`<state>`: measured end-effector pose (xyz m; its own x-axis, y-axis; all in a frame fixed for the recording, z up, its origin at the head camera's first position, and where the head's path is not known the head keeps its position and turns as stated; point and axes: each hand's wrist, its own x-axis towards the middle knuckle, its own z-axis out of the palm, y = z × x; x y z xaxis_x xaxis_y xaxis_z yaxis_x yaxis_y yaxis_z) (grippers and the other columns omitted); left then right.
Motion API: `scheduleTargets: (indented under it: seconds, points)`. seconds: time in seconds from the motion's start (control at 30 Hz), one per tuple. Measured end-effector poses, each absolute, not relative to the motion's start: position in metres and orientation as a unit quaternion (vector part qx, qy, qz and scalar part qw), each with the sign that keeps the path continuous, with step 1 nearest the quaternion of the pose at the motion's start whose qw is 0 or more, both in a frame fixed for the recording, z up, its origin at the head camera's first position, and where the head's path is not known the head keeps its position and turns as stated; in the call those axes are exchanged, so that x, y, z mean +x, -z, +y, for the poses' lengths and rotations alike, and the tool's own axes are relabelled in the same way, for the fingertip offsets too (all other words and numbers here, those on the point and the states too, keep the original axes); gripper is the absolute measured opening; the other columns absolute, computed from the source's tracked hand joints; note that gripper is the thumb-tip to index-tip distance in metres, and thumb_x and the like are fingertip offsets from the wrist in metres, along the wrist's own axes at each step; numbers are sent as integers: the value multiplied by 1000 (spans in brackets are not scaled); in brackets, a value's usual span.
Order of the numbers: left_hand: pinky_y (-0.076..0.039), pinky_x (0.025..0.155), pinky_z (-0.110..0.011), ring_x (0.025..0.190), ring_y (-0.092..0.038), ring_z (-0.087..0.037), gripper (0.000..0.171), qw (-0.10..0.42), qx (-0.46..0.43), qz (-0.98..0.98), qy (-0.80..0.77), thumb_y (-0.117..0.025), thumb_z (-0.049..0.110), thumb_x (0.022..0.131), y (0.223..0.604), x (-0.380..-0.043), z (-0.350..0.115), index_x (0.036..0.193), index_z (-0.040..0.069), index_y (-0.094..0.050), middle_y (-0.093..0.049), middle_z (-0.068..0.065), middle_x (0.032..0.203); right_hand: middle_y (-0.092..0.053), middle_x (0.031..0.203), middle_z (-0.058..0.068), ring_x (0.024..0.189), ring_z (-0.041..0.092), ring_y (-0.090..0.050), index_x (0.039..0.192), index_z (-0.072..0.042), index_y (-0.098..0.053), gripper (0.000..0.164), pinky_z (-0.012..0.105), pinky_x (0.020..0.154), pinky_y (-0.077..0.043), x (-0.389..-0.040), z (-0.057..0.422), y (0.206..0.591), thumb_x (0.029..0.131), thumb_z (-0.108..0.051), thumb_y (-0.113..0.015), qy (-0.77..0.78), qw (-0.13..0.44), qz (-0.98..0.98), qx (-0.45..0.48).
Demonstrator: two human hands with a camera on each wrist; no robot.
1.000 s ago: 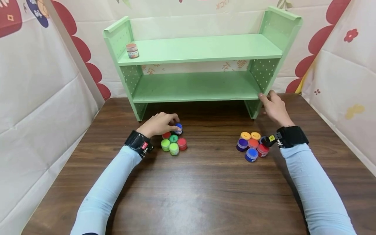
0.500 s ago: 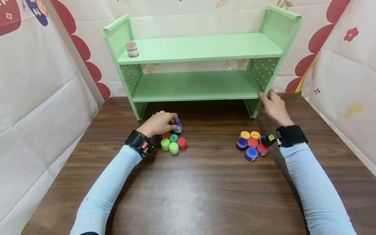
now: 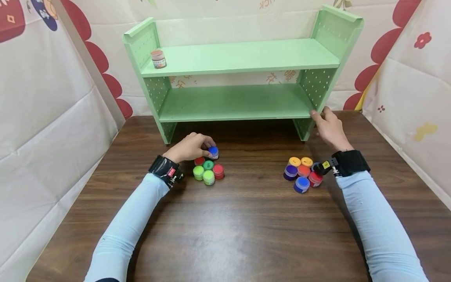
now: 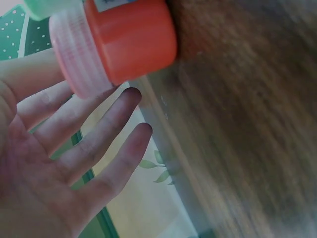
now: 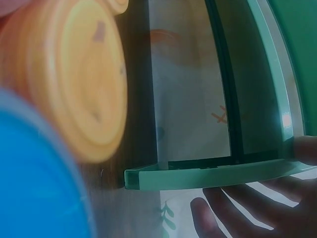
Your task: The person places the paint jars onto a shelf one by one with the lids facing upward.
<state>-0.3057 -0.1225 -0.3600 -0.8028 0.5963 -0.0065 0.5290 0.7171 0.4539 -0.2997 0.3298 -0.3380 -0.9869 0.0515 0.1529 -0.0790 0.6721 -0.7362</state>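
place: draped tabletop booth | printed sheets [image 3: 46, 113] | wood-grain table [image 3: 246, 231]

No word can be read with certainty. On the backdrop [image 3: 232, 28] stand small orange letters [image 3: 266, 4] – they seem to end in "CK" – and, between the boards of the green shelf [image 3: 239, 56], orange marks [image 3: 271, 77] resembling Chinese characters, partly covered. The label [image 3: 159, 63] on the brown-lidded jar [image 3: 157, 53] carries print too small for reading – likewise the red tag [image 3: 171, 172] on the left wristband [image 3: 161, 166].
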Motion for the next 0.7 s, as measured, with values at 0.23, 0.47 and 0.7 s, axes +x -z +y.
scheduleTargets:
  seconds: [0.23, 0.47, 0.7]
  points:
    - [-55, 98, -41, 110, -70, -21, 33, 96, 306, 919, -228, -71, 19, 98, 361, -308, -125, 129, 7, -68, -76, -9, 119, -47, 151, 34, 121, 43, -56, 151, 0, -34, 73, 11, 63, -47, -299, 329, 337, 107, -58, -30, -412, 76, -908, 10]
    - [-54, 97, -42, 108, -70, -22, 30, 91, 307, 919, -232, -66, 19, 101, 365, -309, -126, 128, 7, -66, -76, -9, 116, -47, 151, 34, 122, 45, -56, 150, 1, -34, 73, 11, 62, -47, -298, 329, 337, 107, -58, -30, -408, 78, -910, 13]
    - [-54, 98, -43, 112, -69, -23, 31, 80, 301, 925, -218, -67, 20, 101, 363, -308, -125, 129, 9, -65, -74, -10, 120, -44, 154, 34, 123, 45, -57, 158, -2, -29, 75, 11, 62, -47, -298, 330, 337, 107, -58, -30, -413, 77, -907, 17]
